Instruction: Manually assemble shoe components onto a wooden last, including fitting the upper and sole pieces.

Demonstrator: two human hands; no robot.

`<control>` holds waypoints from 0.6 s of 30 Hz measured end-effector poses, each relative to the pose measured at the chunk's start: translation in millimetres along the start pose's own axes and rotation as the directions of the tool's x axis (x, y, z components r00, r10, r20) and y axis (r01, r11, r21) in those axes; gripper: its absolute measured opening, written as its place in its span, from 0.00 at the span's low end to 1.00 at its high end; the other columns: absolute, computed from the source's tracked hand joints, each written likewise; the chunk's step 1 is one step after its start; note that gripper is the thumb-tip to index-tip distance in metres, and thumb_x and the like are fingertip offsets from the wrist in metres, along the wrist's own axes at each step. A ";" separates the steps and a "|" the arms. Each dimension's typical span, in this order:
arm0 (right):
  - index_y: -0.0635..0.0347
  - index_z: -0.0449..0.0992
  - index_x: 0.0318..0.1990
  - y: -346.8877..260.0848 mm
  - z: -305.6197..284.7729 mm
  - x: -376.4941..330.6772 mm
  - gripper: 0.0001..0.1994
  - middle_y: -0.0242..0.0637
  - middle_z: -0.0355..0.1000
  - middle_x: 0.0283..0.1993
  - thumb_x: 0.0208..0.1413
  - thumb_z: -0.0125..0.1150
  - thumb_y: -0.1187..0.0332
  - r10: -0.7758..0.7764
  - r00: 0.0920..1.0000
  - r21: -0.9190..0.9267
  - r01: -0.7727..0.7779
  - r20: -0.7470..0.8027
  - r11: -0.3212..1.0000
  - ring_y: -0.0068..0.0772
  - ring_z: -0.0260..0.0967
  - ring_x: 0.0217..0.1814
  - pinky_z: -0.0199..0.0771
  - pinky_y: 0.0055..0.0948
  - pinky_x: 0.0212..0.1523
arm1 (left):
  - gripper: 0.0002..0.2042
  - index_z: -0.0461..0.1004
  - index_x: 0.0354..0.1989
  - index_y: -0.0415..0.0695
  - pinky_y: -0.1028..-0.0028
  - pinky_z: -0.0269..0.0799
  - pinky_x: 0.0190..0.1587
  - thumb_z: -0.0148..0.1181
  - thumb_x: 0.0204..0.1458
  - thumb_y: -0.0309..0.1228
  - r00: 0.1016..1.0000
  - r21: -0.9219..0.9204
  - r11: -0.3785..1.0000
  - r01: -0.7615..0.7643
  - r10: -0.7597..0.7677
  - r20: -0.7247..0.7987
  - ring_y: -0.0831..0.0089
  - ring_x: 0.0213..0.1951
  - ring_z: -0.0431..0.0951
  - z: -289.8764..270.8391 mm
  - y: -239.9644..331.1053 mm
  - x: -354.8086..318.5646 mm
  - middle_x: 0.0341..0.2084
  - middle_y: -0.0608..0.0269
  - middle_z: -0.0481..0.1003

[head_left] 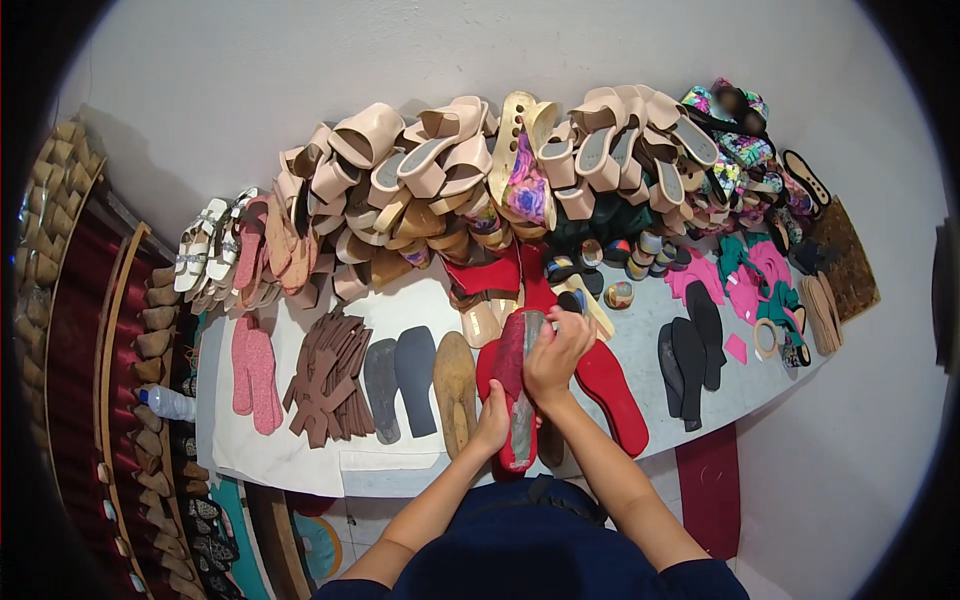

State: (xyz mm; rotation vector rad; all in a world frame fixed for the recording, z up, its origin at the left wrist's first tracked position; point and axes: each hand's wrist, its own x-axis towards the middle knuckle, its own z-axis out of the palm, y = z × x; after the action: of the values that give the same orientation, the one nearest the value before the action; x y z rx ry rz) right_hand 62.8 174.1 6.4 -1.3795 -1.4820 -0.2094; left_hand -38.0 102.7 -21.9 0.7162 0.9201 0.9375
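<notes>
A red shoe piece with a grey underside (523, 425) is held upright in front of me, its sole side facing up. My left hand (492, 418) is closed around its lower left side. At its upper right edge my right hand (560, 358) has curled fingers pressed on the red-and-grey border; what the fingertips pinch is partly hidden. Beside it on the left lies a wooden shoe last (455, 395). A red insole (612, 400) rests to the right, partly behind my right forearm.
Finished beige heeled sandals (430, 150) are heaped along the back of the table (270, 455). Brown strap pieces (335, 380), pink soles (258, 375) and dark soles (688, 370) lie around. Pink and green scraps (750, 285) sit at right. Shelves of lasts (155, 345) stand at left.
</notes>
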 end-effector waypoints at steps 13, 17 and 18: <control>0.61 0.62 0.43 -3.6 7.8 39.4 0.13 0.39 0.63 0.36 0.46 0.46 0.73 -0.178 0.979 0.017 0.180 -0.101 0.983 0.39 0.58 0.44 0.41 0.48 0.55 | 0.33 0.60 0.35 0.36 0.76 0.69 0.27 0.35 0.45 0.61 0.971 0.508 0.833 -0.221 0.138 0.196 0.74 0.23 0.72 4.6 6.4 -7.9 0.22 0.59 0.70; 0.62 0.62 0.42 -1.4 19.2 37.3 0.12 0.40 0.64 0.38 0.49 0.44 0.72 -0.089 0.996 -0.006 0.089 -0.021 0.996 0.40 0.58 0.44 0.42 0.48 0.54 | 0.33 0.61 0.36 0.36 0.76 0.69 0.27 0.33 0.46 0.61 0.971 0.594 0.773 -0.224 0.122 0.207 0.74 0.23 0.72 -6.7 13.5 -3.2 0.21 0.59 0.70; 0.62 0.62 0.43 3.5 26.5 38.0 0.12 0.41 0.65 0.37 0.50 0.42 0.71 0.064 0.996 0.021 -0.066 0.066 0.998 0.41 0.60 0.43 0.45 0.46 0.53 | 0.34 0.61 0.36 0.35 0.76 0.69 0.27 0.33 0.46 0.61 0.972 0.535 0.822 -0.196 0.091 0.216 0.74 0.23 0.72 -7.5 15.6 -2.1 0.21 0.59 0.70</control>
State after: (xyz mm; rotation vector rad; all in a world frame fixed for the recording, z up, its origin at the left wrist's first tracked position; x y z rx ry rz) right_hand 59.3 217.8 21.8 -1.4250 -1.4860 -0.1068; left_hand -50.8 108.4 -11.5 1.3667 0.9921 0.7164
